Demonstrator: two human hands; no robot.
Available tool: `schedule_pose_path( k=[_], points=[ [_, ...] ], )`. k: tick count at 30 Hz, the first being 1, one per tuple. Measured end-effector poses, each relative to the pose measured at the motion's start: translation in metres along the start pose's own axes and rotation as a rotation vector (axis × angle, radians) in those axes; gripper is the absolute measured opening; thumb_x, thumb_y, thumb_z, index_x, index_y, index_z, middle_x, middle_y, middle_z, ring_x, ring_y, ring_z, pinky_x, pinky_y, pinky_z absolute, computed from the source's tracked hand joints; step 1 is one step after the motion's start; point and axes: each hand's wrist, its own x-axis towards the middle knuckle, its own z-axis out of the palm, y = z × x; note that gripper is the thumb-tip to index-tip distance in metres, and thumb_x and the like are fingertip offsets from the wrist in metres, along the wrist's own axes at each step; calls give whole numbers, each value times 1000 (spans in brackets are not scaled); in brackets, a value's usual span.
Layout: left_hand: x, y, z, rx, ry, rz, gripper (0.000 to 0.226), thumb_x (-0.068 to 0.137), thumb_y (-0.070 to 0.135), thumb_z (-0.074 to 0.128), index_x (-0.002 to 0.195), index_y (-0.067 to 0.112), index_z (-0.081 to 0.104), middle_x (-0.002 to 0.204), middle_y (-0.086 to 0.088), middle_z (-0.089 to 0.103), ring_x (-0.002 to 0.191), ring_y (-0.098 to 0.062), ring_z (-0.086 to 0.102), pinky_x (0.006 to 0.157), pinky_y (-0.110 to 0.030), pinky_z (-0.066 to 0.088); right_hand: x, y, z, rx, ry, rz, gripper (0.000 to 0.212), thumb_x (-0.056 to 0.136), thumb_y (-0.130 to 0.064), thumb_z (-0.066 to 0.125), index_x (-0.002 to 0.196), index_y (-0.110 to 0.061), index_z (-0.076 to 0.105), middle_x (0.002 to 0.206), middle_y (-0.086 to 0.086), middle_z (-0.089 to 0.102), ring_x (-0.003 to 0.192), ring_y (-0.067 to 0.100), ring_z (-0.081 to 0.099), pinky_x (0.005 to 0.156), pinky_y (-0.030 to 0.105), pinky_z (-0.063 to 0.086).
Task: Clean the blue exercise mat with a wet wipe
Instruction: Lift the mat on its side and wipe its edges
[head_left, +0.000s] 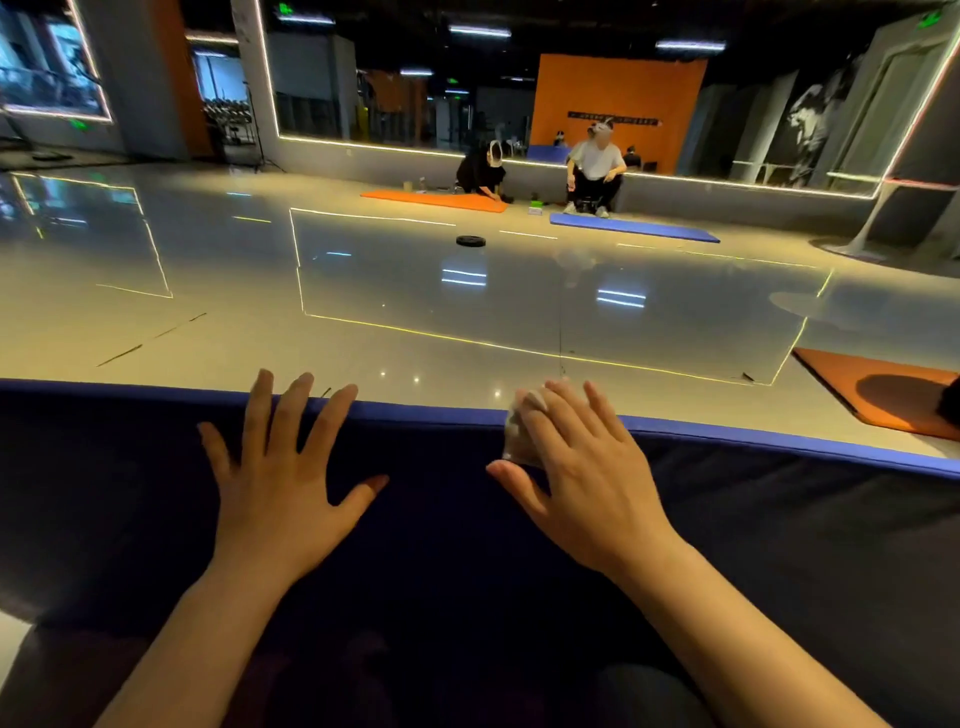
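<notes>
Blue exercise mat (156, 519) spread across the near foreground on glossy floor (415, 312), far edge running L to R w/ a brighter blue rim, rest of surface dark in shadow. Left hand (283, 478) flat on mat, palm down, fingers (260, 410) straight and spread, tips reaching the far edge, thumb out to the R; nothing held. Right hand (582, 478) also palm down near the far edge, fingers straight and close together, pressing a wet wipe (519, 431) onto the mat (wipe crumpled, whitish, poking out from under the fingers on the thumb side and lapping over the mat's rim). Hands near each other, not touching; both forearms bare, coming up from bottom of frame. Beyond the mat: black weight plate (470, 240) lying flat mid-floor, well apart from everything. Far side, by a mirrored wall w/ LED strip: orange mat (431, 200) w/ a person in black (480, 174) crouched at its R end, hand on it; just R of that, a person in a white tee (597, 166) squatting behind a second blue mat (634, 228). Small green-and-white item on floor between those two mats, too small to ID. Another orange mat (852, 384) at R edge, partly cut off, w/ a dark shadow on it.
</notes>
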Motion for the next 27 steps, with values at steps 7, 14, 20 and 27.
schedule_pose_path(
  k=[7, 14, 20, 27],
  points=[
    [1, 12, 8, -73, 18, -36, 88, 70, 71, 42, 142, 23, 33, 147, -17, 30, 143, -43, 16, 101, -77, 11, -32, 50, -16, -76, -32, 231, 83, 92, -72, 20, 129, -7, 56, 136, 9, 56, 137, 28, 42, 120, 44, 18],
    [-1, 12, 7, -38, 29, -38, 104, 59, 50, 82, 145, 25, 29, 148, -14, 26, 142, -41, 12, 98, -77, 13, 34, -87, -6, 222, -44, 107, 103, 83, -74, -10, 149, -9, 34, 157, 9, 30, 150, 24, 12, 122, 40, -3],
    [-3, 4, 2, -49, -3, -6, 93, 69, 58, 71, 146, 27, 28, 149, -12, 27, 144, -39, 11, 95, -81, 17, 37, -83, -4, 150, -26, -17, 86, 93, -69, 9, 146, -10, 41, 151, 8, 42, 146, 26, 26, 123, 44, 1],
    [0, 13, 4, -102, 1, -67, 82, 75, 74, 36, 142, 27, 34, 147, -12, 30, 145, -39, 12, 99, -78, 12, -35, 73, -11, -147, -22, 343, 86, 92, -70, 12, 118, -5, 62, 124, 14, 63, 126, 32, 53, 114, 54, 21]
  ],
)
